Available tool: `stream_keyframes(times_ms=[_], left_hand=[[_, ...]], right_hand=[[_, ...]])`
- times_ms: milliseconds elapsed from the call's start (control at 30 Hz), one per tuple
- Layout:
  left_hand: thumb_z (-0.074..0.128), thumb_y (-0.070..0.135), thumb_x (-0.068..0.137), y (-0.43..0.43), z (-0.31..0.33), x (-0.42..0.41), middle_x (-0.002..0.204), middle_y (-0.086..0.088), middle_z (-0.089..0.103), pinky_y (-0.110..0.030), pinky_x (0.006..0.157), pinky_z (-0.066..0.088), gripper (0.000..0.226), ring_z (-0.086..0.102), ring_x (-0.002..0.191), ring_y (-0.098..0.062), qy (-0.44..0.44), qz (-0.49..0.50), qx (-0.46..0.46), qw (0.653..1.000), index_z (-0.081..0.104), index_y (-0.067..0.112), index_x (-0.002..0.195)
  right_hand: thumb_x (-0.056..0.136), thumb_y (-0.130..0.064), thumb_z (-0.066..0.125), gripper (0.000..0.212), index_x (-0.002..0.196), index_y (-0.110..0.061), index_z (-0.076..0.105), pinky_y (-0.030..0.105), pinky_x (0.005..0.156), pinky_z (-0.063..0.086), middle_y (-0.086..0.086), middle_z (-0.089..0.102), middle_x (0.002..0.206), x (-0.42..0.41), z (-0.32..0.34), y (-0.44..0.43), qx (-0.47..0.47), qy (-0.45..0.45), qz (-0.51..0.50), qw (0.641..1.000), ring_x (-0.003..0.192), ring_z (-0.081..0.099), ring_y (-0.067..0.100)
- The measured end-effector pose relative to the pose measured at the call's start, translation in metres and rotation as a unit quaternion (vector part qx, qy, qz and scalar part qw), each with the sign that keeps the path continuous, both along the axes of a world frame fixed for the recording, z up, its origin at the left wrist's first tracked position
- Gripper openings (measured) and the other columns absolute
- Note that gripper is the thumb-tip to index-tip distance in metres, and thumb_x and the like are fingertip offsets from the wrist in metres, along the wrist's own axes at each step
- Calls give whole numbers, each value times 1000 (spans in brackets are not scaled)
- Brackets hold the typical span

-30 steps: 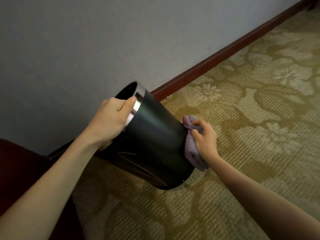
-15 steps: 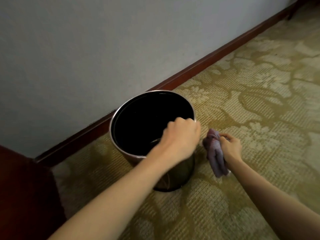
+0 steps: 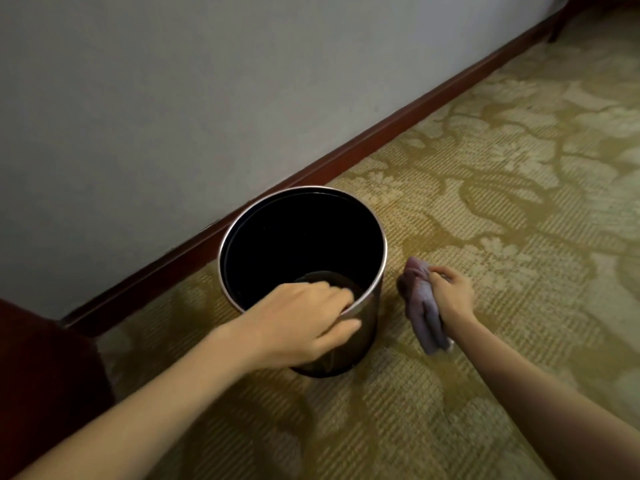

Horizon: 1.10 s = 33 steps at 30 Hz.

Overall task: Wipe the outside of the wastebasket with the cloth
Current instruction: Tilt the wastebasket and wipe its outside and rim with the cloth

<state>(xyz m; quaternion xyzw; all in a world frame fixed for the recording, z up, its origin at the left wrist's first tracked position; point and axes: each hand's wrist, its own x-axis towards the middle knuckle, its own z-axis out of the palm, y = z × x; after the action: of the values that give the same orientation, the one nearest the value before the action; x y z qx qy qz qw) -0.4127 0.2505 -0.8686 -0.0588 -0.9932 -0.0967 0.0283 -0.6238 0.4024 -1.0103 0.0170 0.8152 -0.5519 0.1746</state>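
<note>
Wastebasket [image 3: 372, 317] is standing upright on the carpet [image 3: 502, 209], close to the wall, mouth open toward the ceiling, so you can see straight down into the dark inside.

Going from the left: there's a dark red piece of furniture [image 3: 41, 368] poking in at the edge, can't tell what it is exactly. The person's bare left arm reaches across in front of it, and the left hand [image 3: 298, 323] has the near side of the shiny rim. Its fingers are hooked over into the bin with the thumb lying on the outer wall, so it's a proper pinch on the rim.

Just right of the bin is the purple cloth [image 3: 420, 306], bunched up and hanging down toward the carpet. It's beside the bin's wall with a small gap, not touching it as far as I can see. The right hand [image 3: 450, 296] is wrapped around the cloth, fingers curled tight on it.

Behind all that, a reddish-brown baseboard [image 3: 381, 131] runs diagonally along the plain grey wall [image 3: 173, 98]. The carpet is olive and gold with a big leafy pattern.
</note>
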Motion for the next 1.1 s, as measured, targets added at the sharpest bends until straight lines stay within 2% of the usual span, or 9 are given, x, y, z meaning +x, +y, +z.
stream_keyframes(times_ms=[100,200,433,600,733,900,1000,1033,1100], left_hand=[[38,45,95,-28,-2,31,71,2,63,-34,53,51,37,62,63,-18,-3,-64,-117,991,58,18,82],[39,47,95,-47,-5,44,56,6,58,-29,38,45,40,57,46,-15,22,-35,-162,986,54,20,69],[38,46,98,-31,-15,38,49,5,54,-31,36,41,46,53,41,-12,77,3,-89,993,54,18,65],[35,50,94,-21,-9,23,44,5,46,-27,38,30,44,52,37,-18,118,117,-35,985,52,21,67],[35,54,94,-32,-1,12,46,7,43,-32,44,39,41,54,44,-16,153,205,35,966,40,29,62],[45,50,92,-59,9,5,40,7,31,-31,46,29,54,41,41,-18,208,301,87,926,31,23,48],[47,47,94,-76,14,3,40,4,32,-36,47,32,58,39,41,-12,228,345,132,901,37,11,49],[48,46,95,-79,16,4,39,2,33,-35,48,33,59,38,41,-9,234,356,138,894,36,10,49],[48,45,96,-83,16,6,39,5,42,-18,41,28,59,41,40,-5,243,375,152,882,31,15,47]], right_hand=[[85,-21,59,12,80,-23,70,42,89,53,14,72,94,3,0,-5,-19,-14,-5,1000,93,66,30],[85,-21,56,15,86,-20,71,48,92,52,17,72,98,7,-1,-12,-38,-43,-15,998,98,66,34],[84,-21,55,17,87,-17,72,50,94,51,18,71,100,9,0,-17,-61,-63,-14,996,100,65,35],[87,-17,54,17,79,-20,69,48,94,52,16,71,99,8,3,-18,-67,-61,-21,996,99,65,34],[87,-16,56,19,73,-20,68,46,91,53,18,71,99,8,4,-23,-76,-59,-32,995,100,65,35],[92,-12,48,27,75,-23,66,35,86,51,15,70,103,10,16,-38,-93,-38,-12,995,99,64,28],[92,-10,46,27,82,-21,68,32,85,49,12,71,104,13,31,-52,-104,-10,3,994,97,63,23],[92,-11,46,26,86,-20,69,32,87,49,11,71,105,14,38,-57,-104,4,11,994,99,63,23],[91,-11,45,27,96,-16,71,33,94,47,8,70,109,18,53,-67,-101,41,32,994,104,62,20]])
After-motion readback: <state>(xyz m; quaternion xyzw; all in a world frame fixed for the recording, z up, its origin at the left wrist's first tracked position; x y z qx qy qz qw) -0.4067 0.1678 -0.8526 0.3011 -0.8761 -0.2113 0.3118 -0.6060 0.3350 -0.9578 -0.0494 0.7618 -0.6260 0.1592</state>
